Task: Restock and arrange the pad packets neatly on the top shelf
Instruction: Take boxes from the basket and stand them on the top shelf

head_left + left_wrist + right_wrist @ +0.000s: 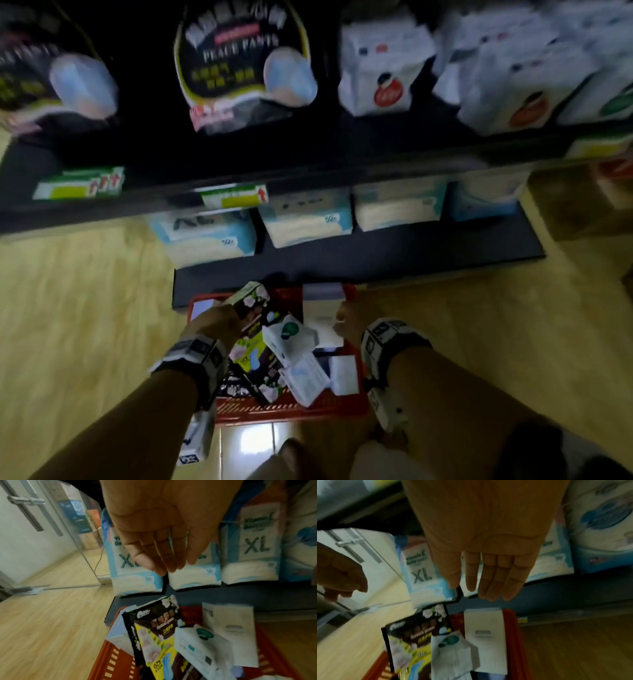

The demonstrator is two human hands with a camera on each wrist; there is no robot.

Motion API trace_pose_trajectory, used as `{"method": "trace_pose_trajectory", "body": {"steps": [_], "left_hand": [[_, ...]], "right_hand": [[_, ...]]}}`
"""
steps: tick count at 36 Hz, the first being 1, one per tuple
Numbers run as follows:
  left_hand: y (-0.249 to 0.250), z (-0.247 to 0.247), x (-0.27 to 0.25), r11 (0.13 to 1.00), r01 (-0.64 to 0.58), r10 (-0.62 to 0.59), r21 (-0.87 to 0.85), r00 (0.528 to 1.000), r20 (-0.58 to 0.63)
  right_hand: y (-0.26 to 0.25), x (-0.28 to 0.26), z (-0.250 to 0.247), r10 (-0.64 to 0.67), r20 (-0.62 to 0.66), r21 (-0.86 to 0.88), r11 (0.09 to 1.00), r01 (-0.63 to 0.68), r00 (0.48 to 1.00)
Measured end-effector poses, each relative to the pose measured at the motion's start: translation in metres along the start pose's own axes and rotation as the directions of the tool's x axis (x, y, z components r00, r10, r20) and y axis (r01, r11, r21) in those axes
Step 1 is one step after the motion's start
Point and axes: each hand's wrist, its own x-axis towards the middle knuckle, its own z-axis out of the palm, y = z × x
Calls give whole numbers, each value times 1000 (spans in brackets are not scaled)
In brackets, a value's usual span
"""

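A red basket (291,413) on the floor holds several pad packets. Among them are a black floral packet (253,305) (154,626) (419,628), a white packet with a green round logo (291,339) (197,642) and a plain white packet (323,308) (484,635). My left hand (219,322) (166,563) hovers over the black packet, fingers straight and together, gripping nothing. Just above the plain white packet is my right hand (349,318) (489,592), also flat and empty. The upper dark shelf (308,168) carries black packs (243,65) and white packs (380,65).
Blue-and-white XL packs (305,219) (137,568) stand in a row on the low shelf right behind the basket. Green price labels (80,183) hang on the shelf edge. A glass door (51,534) is to the left, with wooden floor (85,325) on both sides.
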Motion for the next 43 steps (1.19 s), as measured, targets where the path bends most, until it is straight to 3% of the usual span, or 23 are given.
{"method": "trace_pose_trajectory", "body": {"steps": [4,7,11,15,18,23,30,35,40,43], "left_hand": [[-26,44,59,999,30,-30,-31,999,-25],[-43,72,99,996,49,-56,-75,994,-96],[-58,97,141,997,77,-76,-3,974,-213],[-73,117,174,980,199,-192,-7,934,-303],[-80,126,193,964,267,-259,-10,922,-289],[-91,131,212,975,221,-214,15,958,-193],[-73,113,175,981,192,-186,3,956,-227],[-64,103,127,987,161,-152,7,947,-284],[-69,76,92,991,116,-128,-64,967,-221],[-73,55,67,988,82,-107,-132,976,-189]], "right_hand": [[-16,54,50,-63,94,8,998,63,994],[-32,86,86,-101,87,4,995,101,991],[-48,118,133,-108,72,-30,993,110,992],[-49,139,167,-151,-19,-178,973,145,988],[-51,147,181,-121,-73,-220,970,102,990],[-48,150,189,-102,-82,-238,968,80,991],[-36,128,167,-45,-3,-160,986,44,999],[-24,100,126,20,146,102,994,-35,989],[-19,64,80,37,248,440,886,-147,968],[-14,40,58,75,235,511,839,-189,969]]}}
